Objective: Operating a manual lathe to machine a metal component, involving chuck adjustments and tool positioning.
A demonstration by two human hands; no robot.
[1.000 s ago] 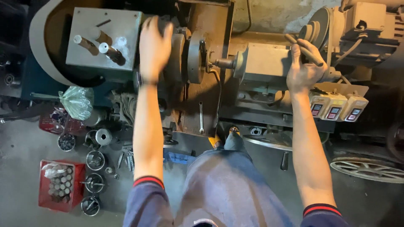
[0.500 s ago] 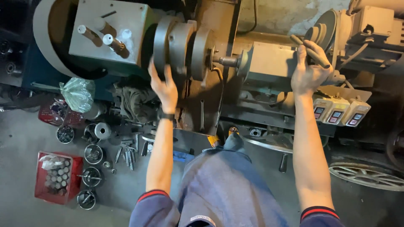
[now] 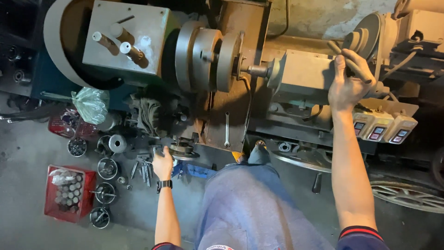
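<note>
Two bare hands are at work on an old lathe (image 3: 231, 125), well apart from each other. The right hand (image 3: 348, 85) is clamped around a dark lever handle (image 3: 344, 58) on the tailstock (image 3: 300, 76), fingers wrapped over it and thumb pointing up along the grey casting. Just below that grip sit three small control boxes (image 3: 379, 127) with coloured buttons, side by side; behind the knuckles stands a stepped pulley (image 3: 363, 34).

The left hand (image 3: 163, 165), with a dark watch at the wrist, reaches down low and rests its fingers on a round metal ring part (image 3: 182, 150) on the cluttered ledge; whether the fingers are closed on it or only touching I cannot tell. Just left of that hand lie several loose bolts (image 3: 141, 170), and further left four shallow round metal dishes (image 3: 107, 167) sit on the floor beside one red crate (image 3: 69, 192) filled with short metal cylinders. Above the left hand hangs one green plastic bag (image 3: 91, 104).

Between the two hands the chuck (image 3: 208, 55) shows as three stacked discs, facing the tailstock's point. Two round knobbed levers (image 3: 118, 44) stick out of the headstock cover.
</note>
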